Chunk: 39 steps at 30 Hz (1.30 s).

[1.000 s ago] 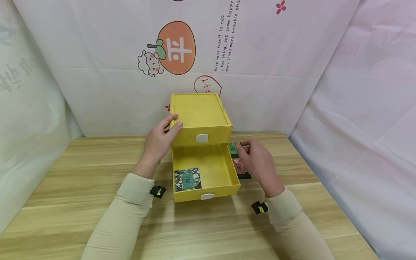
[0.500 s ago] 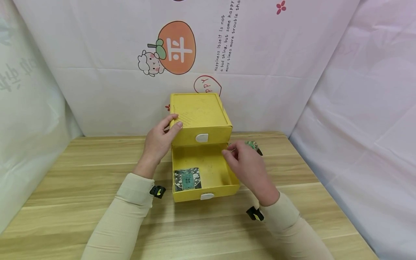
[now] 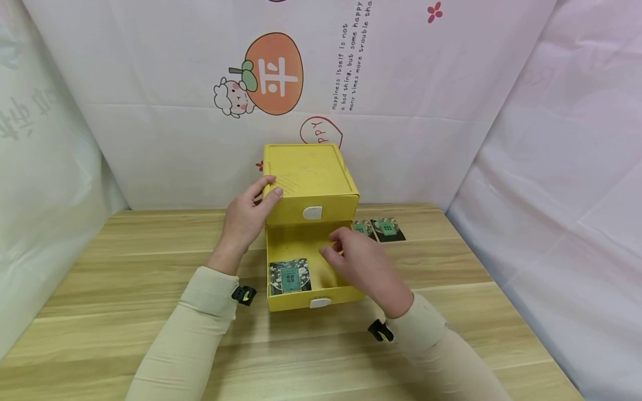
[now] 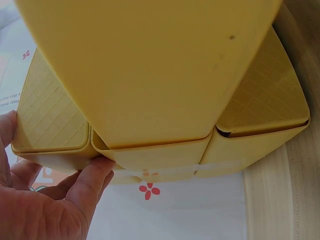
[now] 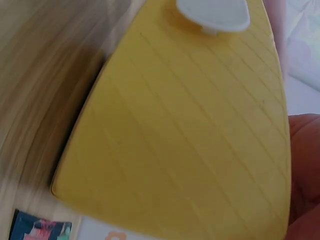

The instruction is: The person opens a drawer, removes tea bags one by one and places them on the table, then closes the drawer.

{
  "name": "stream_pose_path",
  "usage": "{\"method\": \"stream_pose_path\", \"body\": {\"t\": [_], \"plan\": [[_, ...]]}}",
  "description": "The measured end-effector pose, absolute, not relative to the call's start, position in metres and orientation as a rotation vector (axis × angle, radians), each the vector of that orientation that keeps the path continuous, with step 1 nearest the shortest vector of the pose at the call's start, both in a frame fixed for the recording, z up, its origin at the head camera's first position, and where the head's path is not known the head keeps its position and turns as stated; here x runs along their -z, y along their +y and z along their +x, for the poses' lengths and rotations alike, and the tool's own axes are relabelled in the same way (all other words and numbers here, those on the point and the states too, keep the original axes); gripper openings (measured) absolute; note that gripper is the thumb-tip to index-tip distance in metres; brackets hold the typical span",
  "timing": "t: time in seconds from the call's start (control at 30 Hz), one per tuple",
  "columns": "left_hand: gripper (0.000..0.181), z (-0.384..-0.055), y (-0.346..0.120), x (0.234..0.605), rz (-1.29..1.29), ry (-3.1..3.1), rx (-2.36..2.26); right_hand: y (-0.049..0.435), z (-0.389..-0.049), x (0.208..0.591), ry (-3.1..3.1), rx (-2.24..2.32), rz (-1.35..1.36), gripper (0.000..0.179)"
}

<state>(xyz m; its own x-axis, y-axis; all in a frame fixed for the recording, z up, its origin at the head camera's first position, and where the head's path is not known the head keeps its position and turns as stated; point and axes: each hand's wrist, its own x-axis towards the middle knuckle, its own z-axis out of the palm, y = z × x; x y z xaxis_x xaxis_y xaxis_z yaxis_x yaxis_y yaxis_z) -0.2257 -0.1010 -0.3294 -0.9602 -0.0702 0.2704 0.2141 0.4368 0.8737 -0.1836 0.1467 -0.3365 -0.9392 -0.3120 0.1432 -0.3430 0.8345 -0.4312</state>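
A yellow drawer unit (image 3: 311, 167) stands against the backdrop; the left wrist view shows its middle drawer (image 3: 341, 292) pulled out. My left hand (image 3: 244, 214) grips the unit's upper left corner, fingers and thumb at its top and side. Inside the open drawer, at the front left, lies a square printed packet (image 3: 290, 277) with a teal label. My right hand (image 3: 363, 264) reaches over the drawer's right side, fingers loosely bent, with nothing visible between them. In the right wrist view, the drawer front with its white handle (image 5: 215, 12) covers most of that hand.
Two green printed packets (image 3: 388, 229) lie on the wooden table (image 3: 451, 278) right of the unit. A packet with pink print (image 5: 42, 229) shows low in the right wrist view. White printed cloth (image 3: 411, 83) rises behind and at both sides.
My right hand has moved left from the packets beside the unit to over the open drawer, uncovering the green packets. The left hand, the drawer and the packet in it stay as they were.
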Motion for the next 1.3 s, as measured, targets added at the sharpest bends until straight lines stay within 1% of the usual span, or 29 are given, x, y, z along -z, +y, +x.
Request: {"method": "stream_pose_path", "body": {"t": [0.23,0.67,1.07,1.3], "plan": [[0.060,-0.225,-0.101,0.329,-0.125,-2.427,1.540,0.133,-0.186,0.341,-3.036,-0.638,0.613,0.045],[0.059,-0.226,-0.101,0.330,-0.125,-2.424,1.541,0.125,-0.192,0.345,-3.233,-0.692,0.701,0.053],[0.061,-0.225,-0.102,0.329,-0.119,-2.432,1.545,0.120,-0.197,0.347,-3.271,-0.831,0.755,0.058],[0.061,-0.226,-0.101,0.330,-0.118,-2.433,1.541,0.114,-0.199,0.347,-3.296,-0.967,0.796,0.058]]}}
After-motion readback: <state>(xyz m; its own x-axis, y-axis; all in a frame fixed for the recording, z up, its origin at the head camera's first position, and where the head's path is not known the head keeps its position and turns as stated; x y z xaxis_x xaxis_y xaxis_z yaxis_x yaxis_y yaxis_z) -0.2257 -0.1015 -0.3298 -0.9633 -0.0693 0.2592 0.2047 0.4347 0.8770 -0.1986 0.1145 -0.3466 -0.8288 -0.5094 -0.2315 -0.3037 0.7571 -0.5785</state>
